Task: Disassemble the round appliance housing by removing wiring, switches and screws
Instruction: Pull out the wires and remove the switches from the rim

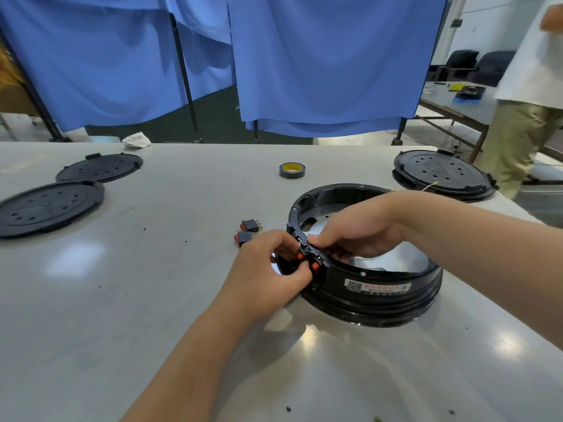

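Observation:
A black round housing point(377, 287) lies on the grey table point(152, 300) at centre right, open on top, with a white label on its near wall. Two orange rocker switches point(307, 260) sit in its left wall. My left hand point(268, 269) is outside that wall, its fingers curled round the switches. My right hand point(356, 226) reaches over the rim from inside and pinches the wall at the same spot. Two loose red-and-black switches point(248, 230) lie on the table just left of the housing.
Two flat black round covers point(48, 207) point(100, 167) lie at the far left. A stacked black cover point(441, 175) sits at the back right. A roll of tape point(292, 170) stands behind the housing. A person point(524, 117) stands at the right by another table.

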Demonstrator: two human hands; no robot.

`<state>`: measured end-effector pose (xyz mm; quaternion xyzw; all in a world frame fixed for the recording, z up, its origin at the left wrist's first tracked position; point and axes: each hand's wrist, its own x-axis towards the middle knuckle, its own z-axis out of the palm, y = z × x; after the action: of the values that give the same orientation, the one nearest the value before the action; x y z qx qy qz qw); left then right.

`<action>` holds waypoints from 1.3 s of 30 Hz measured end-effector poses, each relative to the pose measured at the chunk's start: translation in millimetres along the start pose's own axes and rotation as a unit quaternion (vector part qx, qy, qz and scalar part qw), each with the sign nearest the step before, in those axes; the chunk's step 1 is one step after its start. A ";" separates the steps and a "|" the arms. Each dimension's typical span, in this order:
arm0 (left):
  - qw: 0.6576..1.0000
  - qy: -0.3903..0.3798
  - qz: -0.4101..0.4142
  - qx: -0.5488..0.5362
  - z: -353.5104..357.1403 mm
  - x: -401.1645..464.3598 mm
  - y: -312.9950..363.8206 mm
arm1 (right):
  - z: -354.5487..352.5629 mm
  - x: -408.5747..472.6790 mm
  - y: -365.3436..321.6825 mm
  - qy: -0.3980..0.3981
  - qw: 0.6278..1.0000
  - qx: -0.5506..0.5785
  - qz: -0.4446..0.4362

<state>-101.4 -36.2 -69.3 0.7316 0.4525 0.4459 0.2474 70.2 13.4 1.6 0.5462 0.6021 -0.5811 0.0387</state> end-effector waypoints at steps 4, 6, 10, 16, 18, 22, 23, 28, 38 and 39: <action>1.000 -0.007 -0.004 -0.003 -0.1 0.3 0.9 | -0.4 0.1 0.2 -0.006 1.000 -0.003 0.004; 1.000 -0.010 -0.005 -0.001 0.0 0.3 0.8 | -0.5 0.3 1.3 -0.004 1.000 0.000 0.000; 1.000 -0.007 -0.013 0.005 -2.3 -0.3 -0.1 | -0.4 0.9 4.2 0.003 1.000 0.021 -0.008; 0.999 0.002 -0.027 -0.028 -7.9 -0.9 4.0 | 0.2 -1.2 6.1 -0.003 0.999 0.035 -0.015; 0.997 0.019 -0.042 -0.061 -11.0 1.1 4.6 | 1.0 -1.9 6.6 -0.003 0.999 0.038 -0.020; 0.978 0.063 -0.094 -0.173 -22.2 8.3 -0.9 | 3.2 -2.6 8.0 -0.001 0.999 0.027 -0.025; 0.972 0.083 -0.106 -0.192 -25.0 10.2 -4.1 | 3.8 -3.2 8.4 -0.002 0.999 0.025 -0.026; 0.953 0.191 -0.156 -0.175 -31.1 17.4 -23.5 | 6.2 -3.2 13.9 0.015 0.998 0.031 -0.049; 0.942 0.221 -0.249 0.031 -24.9 23.2 -63.6 | 16.9 -6.1 27.1 0.120 0.992 -0.023 -0.030; 0.941 0.219 -0.255 0.038 -24.6 24.0 -65.2 | 18.4 -6.8 27.9 0.135 0.990 -0.033 -0.021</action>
<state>-147.1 14.5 -97.0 0.4850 0.6833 0.4994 0.2202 81.7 -12.0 -18.0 0.6050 0.6321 -0.4827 -0.0375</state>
